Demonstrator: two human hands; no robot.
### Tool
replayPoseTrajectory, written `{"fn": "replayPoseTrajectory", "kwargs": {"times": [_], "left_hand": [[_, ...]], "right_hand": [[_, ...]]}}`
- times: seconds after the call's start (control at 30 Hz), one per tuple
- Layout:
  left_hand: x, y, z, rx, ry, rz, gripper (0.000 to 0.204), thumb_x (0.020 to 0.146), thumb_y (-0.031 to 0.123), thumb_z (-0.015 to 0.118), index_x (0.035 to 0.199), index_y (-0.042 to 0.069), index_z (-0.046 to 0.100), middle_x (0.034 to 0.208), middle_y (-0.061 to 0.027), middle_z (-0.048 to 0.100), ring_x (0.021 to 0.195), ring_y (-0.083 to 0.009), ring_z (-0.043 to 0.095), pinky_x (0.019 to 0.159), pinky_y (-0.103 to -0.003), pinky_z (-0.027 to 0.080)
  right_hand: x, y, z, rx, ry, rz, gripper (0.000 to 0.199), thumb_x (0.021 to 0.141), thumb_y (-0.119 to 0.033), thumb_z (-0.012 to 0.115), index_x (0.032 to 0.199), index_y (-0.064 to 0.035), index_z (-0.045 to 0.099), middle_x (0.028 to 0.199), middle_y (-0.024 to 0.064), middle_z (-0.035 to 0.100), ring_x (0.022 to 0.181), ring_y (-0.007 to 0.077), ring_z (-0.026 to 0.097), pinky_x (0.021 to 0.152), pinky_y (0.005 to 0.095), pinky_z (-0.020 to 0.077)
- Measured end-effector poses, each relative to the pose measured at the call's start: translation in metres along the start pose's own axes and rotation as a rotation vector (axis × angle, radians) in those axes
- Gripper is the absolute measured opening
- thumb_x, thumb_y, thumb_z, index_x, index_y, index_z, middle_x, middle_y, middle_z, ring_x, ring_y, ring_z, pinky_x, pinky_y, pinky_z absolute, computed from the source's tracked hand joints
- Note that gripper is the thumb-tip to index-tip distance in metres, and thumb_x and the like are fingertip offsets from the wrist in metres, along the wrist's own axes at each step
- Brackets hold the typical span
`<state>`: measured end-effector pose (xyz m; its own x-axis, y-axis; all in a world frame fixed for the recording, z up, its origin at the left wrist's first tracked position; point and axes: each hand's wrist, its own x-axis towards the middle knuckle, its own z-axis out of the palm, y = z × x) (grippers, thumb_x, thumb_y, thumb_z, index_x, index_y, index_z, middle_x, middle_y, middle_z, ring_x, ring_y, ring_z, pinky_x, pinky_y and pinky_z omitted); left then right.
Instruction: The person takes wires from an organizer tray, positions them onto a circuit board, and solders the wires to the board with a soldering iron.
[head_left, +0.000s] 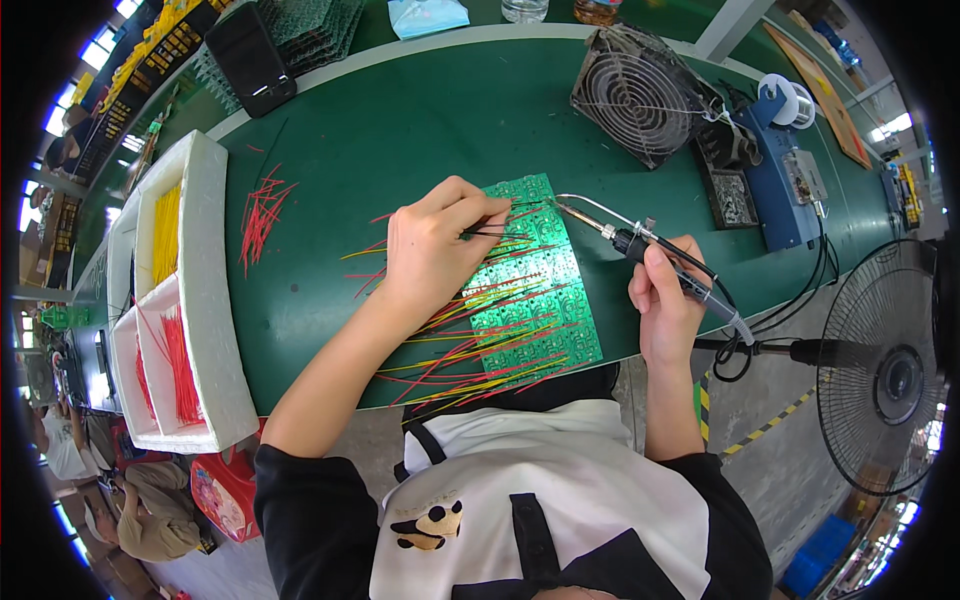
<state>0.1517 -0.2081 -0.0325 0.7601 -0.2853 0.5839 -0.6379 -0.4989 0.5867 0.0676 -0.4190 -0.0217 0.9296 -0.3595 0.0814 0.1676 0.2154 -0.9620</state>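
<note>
A green circuit board panel (555, 270) lies at the table's near edge, with several red, yellow and black wires (450, 345) sticking out to its left. Over the panel's upper left part, my left hand (440, 235) is closed, fingertips pinching black wire (490, 234) against the board. My right hand (668, 300) grips a soldering iron (640, 247) from the right. Its tip and a thin curved metal tube (600, 206) beside it reach the panel's upper right edge, close to my left fingertips. Whether the tip touches the board is too small to tell.
Loose red wires (263, 215) lie left of my hands, by a white foam box (225, 330) of yellow and red wires. A square fan (640, 95), blue soldering station (785, 190) and solder spool (790, 100) stand far right. A phone (245, 58) rests far left; a round fan (890, 370) stands right.
</note>
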Motion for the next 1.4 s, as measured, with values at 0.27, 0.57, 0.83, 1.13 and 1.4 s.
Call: {"fn": "replayPoseTrajectory", "kwargs": {"times": [0.27, 0.57, 0.83, 1.13, 1.4], "left_hand": [[-0.0001, -0.0004, 0.0002, 0.015, 0.008, 0.033, 0.007, 0.07, 0.008, 0.07, 0.076, 0.01, 0.068, 0.073, -0.0003, 0.057, 0.052, -0.0157, 0.056, 0.045, -0.028, 0.043], [0.0008, -0.0003, 0.0004, 0.042, 0.013, 0.054, 0.008, 0.07, 0.007, 0.068, 0.077, 0.011, 0.068, 0.074, 0.0002, 0.057, 0.051, -0.0147, 0.056, 0.044, -0.027, 0.043], [0.0009, -0.0007, 0.0001, 0.057, 0.012, 0.064, 0.01, 0.07, 0.006, 0.068, 0.078, 0.011, 0.068, 0.074, 0.0005, 0.057, 0.051, -0.0144, 0.056, 0.044, -0.027, 0.043], [0.001, 0.0041, -0.0031, 0.058, -0.009, 0.044, 0.012, 0.07, 0.003, 0.068, 0.081, 0.009, 0.069, 0.073, -0.0018, 0.058, 0.054, -0.0138, 0.057, 0.048, -0.026, 0.046], [0.0013, 0.003, -0.0022, 0.069, -0.027, 0.04, 0.013, 0.071, 0.001, 0.069, 0.083, 0.006, 0.07, 0.073, -0.0038, 0.059, 0.057, -0.0134, 0.059, 0.051, -0.024, 0.049]], "right_hand": [[0.0, 0.0011, -0.0021, 0.031, 0.004, -0.003, 0.016, 0.083, -0.01, 0.061, 0.079, -0.0035, 0.047, 0.057, 0.0046, 0.051, 0.042, 0.0048, 0.039, 0.038, 0.0178, 0.0285], [-0.0001, 0.0008, 0.0001, -0.013, -0.015, -0.007, 0.015, 0.083, -0.009, 0.062, 0.08, -0.0032, 0.048, 0.058, 0.0044, 0.051, 0.043, 0.0046, 0.039, 0.039, 0.0175, 0.0288], [-0.0003, 0.001, 0.0007, -0.021, 0.002, -0.009, 0.016, 0.083, -0.01, 0.062, 0.079, -0.0038, 0.048, 0.056, 0.0038, 0.051, 0.042, 0.0043, 0.039, 0.038, 0.0174, 0.0284], [-0.0009, 0.0012, 0.0, 0.003, 0.018, -0.005, 0.017, 0.083, -0.011, 0.062, 0.078, -0.004, 0.048, 0.056, 0.0034, 0.05, 0.041, 0.004, 0.038, 0.037, 0.0171, 0.0278], [-0.0009, 0.001, 0.0004, 0.002, 0.01, -0.015, 0.016, 0.083, -0.01, 0.062, 0.078, -0.0037, 0.047, 0.055, 0.0031, 0.049, 0.041, 0.0039, 0.038, 0.037, 0.0173, 0.0269]]}}
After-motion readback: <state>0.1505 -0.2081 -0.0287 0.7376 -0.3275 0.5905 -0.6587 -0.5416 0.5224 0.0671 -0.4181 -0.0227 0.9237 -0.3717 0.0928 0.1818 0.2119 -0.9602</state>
